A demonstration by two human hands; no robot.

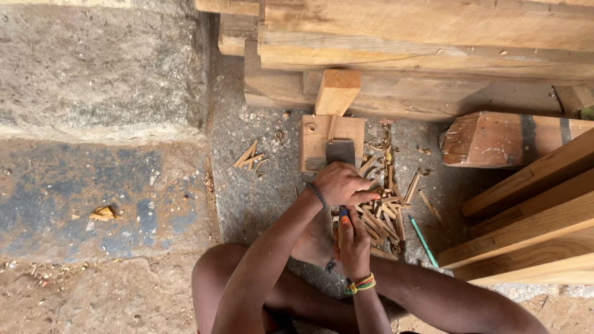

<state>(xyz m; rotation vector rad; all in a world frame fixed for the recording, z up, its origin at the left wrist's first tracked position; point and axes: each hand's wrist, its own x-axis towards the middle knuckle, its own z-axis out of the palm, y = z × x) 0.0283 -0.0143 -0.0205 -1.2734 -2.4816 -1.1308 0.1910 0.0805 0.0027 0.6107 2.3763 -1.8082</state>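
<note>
Far to the left of the wooden block (317,142), a dry yellow leaf (103,213) lay on a grey-blue patch of the concrete floor (93,204), below a rough stone ledge (99,68). Nearer the wooden block, just off its left edge, a few loose wood slivers (249,158) lay fanned on the gritty ground.

The wooden block itself sat flat on the floor, with a thick timber offcut (336,90) leaning over its top edge and a dark metal blade (340,152) standing on its face. Just below the block, the left hand (342,184), a dark band at its wrist, was closed in a fist over the blade's lower end, though what exactly the fingers gripped was hidden. Directly beneath that hand, the right hand (354,242), wearing bright woven bracelets, was curled narrowly around a small blue-and-orange handled tool (344,216); only its top showed.

Right of the hands and below the block's right corner, a heap of short cut sticks (383,213) lay crisscrossed. A green pencil-like rod (423,240) lay slanted just beyond the heap. Further right of the block, a reddish plank end (495,139) rested on the floor, and pale boards (532,216) were stacked at an angle. Above the block, heavy timbers (421,37) were piled.
</note>
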